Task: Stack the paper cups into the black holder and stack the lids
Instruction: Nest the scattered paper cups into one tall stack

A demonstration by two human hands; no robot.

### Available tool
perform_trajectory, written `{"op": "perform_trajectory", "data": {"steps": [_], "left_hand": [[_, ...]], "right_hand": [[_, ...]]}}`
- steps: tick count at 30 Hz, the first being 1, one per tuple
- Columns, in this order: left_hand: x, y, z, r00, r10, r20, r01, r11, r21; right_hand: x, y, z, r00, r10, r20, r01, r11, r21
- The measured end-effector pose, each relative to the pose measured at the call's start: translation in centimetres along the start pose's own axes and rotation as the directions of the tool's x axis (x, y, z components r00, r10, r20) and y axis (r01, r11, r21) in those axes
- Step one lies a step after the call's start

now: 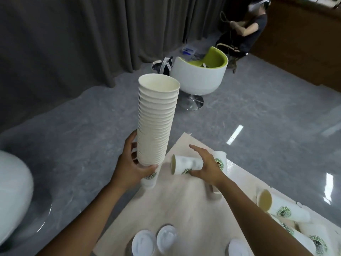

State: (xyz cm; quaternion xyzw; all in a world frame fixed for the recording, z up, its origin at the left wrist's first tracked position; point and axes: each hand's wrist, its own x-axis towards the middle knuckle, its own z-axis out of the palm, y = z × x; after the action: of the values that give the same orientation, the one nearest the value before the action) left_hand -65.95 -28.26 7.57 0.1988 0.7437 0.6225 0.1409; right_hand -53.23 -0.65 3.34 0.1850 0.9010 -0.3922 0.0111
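**Cup stack held upright while a single cup is taken from the desk**

Left hand [135,166], centre of the frame: its grip is closed around the lower part of a tall stack of paper cups [156,122], fingers wrapped on the far side and thumb across the near side. The stack stands nearly upright, leaning slightly to the right at the top, with its open mouth uppermost. The lowest cup shows part of a round green logo below the thumb; its lettering is too blurred to read.

Right hand [207,164], just right of centre: its grip is wide, fingers spread over a single cup [184,164] lying on its side on the pale desk [184,209], mouth toward the left. Thumb and fingers touch the cup body; whether it is lifted cannot be told. A green circular logo shows on this cup, text unreadable.

Lower right of the frame: several loose cups [284,207] lie on their sides, bearing the same green emblem. Bottom edge: 3 white lids [167,239] rest on the desk.

Upper centre: a white and green chair [199,78] stands on the grey floor.
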Motion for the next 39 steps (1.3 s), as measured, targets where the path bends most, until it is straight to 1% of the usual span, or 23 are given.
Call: {"op": "perform_trajectory", "data": {"steps": [6, 9, 11, 14, 17, 19, 22, 24, 26, 28, 30, 34, 39], "left_hand": [[1.4, -1.1, -0.1, 0.999, -0.03, 0.021, 0.03, 0.999, -0.018], [1.8, -1.4, -0.1, 0.999, -0.03, 0.035, 0.031, 0.999, -0.011], [2.0, -1.4, -0.1, 0.998, -0.031, 0.048, 0.031, 1.0, -0.003], [2.3, -1.3, -0.3, 0.998, -0.031, 0.051, 0.031, 1.0, 0.004], [2.4, -1.1, -0.5, 0.998, -0.032, 0.051, 0.032, 0.999, 0.007], [2.3, -0.9, -0.6, 0.999, -0.02, 0.048, 0.02, 1.0, 0.005], [1.8, -0.5, -0.5, 0.999, -0.008, 0.044, 0.009, 1.0, -0.007], [1.3, -0.3, -0.4, 0.999, -0.023, 0.034, 0.024, 1.0, -0.017], [0.6, 0.2, -0.1, 0.999, -0.035, 0.032, 0.036, 0.999, -0.04], [-0.4, 1.1, 0.5, 0.999, -0.027, 0.047, 0.03, 0.998, -0.046], [-1.5, 1.9, 1.3, 0.998, -0.007, 0.065, 0.01, 0.999, -0.04], [-3.5, 3.6, 3.6, 0.993, 0.054, 0.105, -0.049, 0.997, -0.051], [-6.6, 6.4, 6.5, 0.982, 0.094, 0.163, -0.073, 0.989, -0.13]], "right_hand": [[3.3, 1.3, 2.1, 0.996, 0.002, 0.089, 0.008, 0.994, -0.113], [4.0, 2.2, 3.5, 0.993, 0.013, 0.119, 0.012, 0.978, -0.209], [4.3, 2.7, 4.1, 0.992, 0.03, 0.123, 0.008, 0.955, -0.296], [4.6, 2.8, 4.4, 0.991, 0.034, 0.128, 0.017, 0.925, -0.381], [4.8, 2.5, 4.5, 0.99, 0.056, 0.13, 0.001, 0.917, -0.399], [4.8, 2.3, 4.5, 0.993, 0.072, 0.096, -0.033, 0.935, -0.352], [4.1, 1.8, 3.8, 0.997, 0.071, 0.0, -0.07, 0.982, -0.177], [3.5, 0.9, 2.9, 0.997, 0.044, -0.069, -0.045, 0.999, -0.005], [2.4, -0.6, 1.3, 0.988, 0.024, -0.15, 0.002, 0.985, 0.172], [0.6, -2.5, -1.1, 0.971, 0.038, -0.237, 0.027, 0.964, 0.264], [-1.4, -4.0, -3.6, 0.954, 0.028, -0.298, 0.059, 0.959, 0.278], [-6.0, -6.4, -9.3, 0.903, -0.024, -0.429, 0.144, 0.958, 0.25], [-12.0, -9.7, -16.3, 0.826, -0.075, -0.559, 0.253, 0.935, 0.249]]}}
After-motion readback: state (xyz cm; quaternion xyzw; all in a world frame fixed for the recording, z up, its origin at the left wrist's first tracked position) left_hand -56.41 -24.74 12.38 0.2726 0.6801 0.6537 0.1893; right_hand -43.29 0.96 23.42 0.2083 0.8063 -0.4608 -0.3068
